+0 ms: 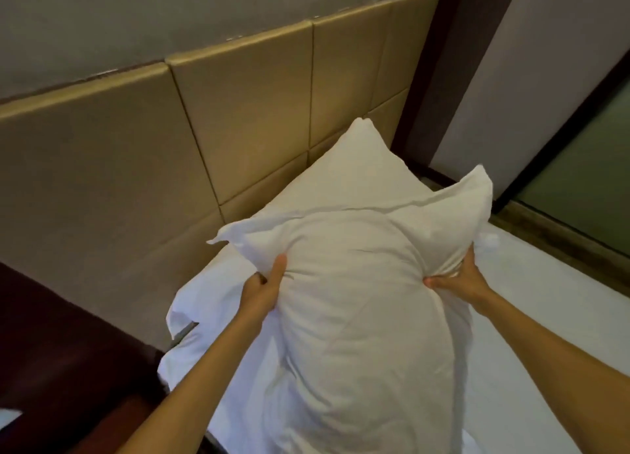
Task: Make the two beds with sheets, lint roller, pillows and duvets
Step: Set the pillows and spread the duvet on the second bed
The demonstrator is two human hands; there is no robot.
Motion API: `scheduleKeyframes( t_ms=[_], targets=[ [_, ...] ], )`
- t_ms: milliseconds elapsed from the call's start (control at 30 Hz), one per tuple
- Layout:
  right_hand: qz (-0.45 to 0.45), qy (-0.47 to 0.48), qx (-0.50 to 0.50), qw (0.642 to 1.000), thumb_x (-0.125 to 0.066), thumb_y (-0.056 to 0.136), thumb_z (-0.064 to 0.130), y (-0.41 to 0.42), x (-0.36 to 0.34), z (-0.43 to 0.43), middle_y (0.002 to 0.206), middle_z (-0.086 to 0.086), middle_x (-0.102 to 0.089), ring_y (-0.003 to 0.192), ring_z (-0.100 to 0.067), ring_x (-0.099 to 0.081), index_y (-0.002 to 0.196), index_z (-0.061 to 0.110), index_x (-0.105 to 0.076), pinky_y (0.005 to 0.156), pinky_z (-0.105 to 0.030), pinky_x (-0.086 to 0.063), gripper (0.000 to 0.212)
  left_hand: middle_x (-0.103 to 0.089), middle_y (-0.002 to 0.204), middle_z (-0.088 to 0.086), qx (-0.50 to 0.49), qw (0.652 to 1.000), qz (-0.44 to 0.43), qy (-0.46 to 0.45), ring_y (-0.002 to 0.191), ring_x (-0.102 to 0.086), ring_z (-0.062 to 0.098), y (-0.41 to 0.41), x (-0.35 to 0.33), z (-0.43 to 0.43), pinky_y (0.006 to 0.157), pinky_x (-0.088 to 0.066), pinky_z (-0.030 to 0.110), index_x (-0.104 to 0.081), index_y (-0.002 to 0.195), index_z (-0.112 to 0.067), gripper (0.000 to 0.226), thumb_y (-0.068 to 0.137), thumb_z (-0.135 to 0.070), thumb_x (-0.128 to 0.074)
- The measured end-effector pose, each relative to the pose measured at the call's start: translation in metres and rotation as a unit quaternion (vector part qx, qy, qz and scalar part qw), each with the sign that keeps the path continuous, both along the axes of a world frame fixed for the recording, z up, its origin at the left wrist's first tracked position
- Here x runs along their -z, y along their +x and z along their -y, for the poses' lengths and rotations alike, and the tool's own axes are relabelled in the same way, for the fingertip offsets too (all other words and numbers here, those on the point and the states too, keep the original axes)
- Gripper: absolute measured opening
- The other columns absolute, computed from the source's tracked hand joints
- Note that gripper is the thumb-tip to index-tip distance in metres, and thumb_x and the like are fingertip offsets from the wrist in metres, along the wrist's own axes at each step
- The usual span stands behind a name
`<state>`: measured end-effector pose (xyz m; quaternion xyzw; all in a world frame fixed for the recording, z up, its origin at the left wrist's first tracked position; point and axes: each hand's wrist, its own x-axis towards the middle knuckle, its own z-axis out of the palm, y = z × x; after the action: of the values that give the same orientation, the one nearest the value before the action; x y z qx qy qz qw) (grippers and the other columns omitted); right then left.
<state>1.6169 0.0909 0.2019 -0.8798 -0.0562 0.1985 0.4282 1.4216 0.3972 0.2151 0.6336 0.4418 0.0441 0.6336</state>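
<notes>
Dark wooden furniture (51, 351) sits at the left below a tan padded headboard (136, 147) on a grey wall. The bed's white sheet (545, 317) spreads right toward a dark wooden post (443, 61) and a greenish glass panel (579, 164). Both arms reach forward over the bed: the left hand (264, 290) grips the left side of a white pillow (358, 300), thumb on top and fingers tucked under, and the right hand (460, 279) clutches a bunch of its right side. The pillow is plump and creased, held above the sheet just in front of a second pillow (351, 174) leaning on the headboard.
</notes>
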Motion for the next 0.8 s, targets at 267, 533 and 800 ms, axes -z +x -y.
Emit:
scheduleKeyframes(
  t_ms=[267,533,800],
  targets=[
    [-0.008,-0.013,0.069,0.998,-0.081,0.012,0.07,-0.013,-0.017,-0.008,0.15,0.001,-0.031,0.133,-0.026,-0.037,0.148,0.033,-0.013,0.106,-0.047,-0.037,0.156,-0.062,0.104,0.012,-0.02,0.997,-0.055,-0.057,0.093,-0.059,0.028,0.02,0.024,-0.019,0.08,-0.048,0.037,-0.059,0.111,-0.006,0.072,0.084,-0.07,-0.041],
    [0.026,0.02,0.083,0.996,-0.085,0.034,0.067,-0.049,-0.014,0.005,0.145,0.003,-0.041,0.129,-0.021,-0.045,0.145,0.028,-0.024,0.104,-0.047,-0.041,0.132,-0.058,0.1,-0.005,-0.034,0.991,-0.011,-0.133,0.09,-0.056,0.018,-0.016,0.023,0.0,0.082,-0.047,0.034,-0.062,0.107,-0.025,0.084,0.065,-0.092,-0.032],
    [0.058,0.005,0.057,0.997,-0.074,0.051,0.053,-0.1,-0.026,0.055,0.147,-0.004,-0.038,0.13,-0.028,-0.042,0.146,0.011,-0.019,0.1,-0.039,-0.04,0.118,-0.058,0.118,-0.006,0.085,0.995,-0.018,-0.046,0.114,-0.053,0.017,-0.138,0.052,0.119,0.094,-0.039,0.027,-0.054,0.127,-0.017,0.056,0.082,-0.048,-0.068]
  ],
)
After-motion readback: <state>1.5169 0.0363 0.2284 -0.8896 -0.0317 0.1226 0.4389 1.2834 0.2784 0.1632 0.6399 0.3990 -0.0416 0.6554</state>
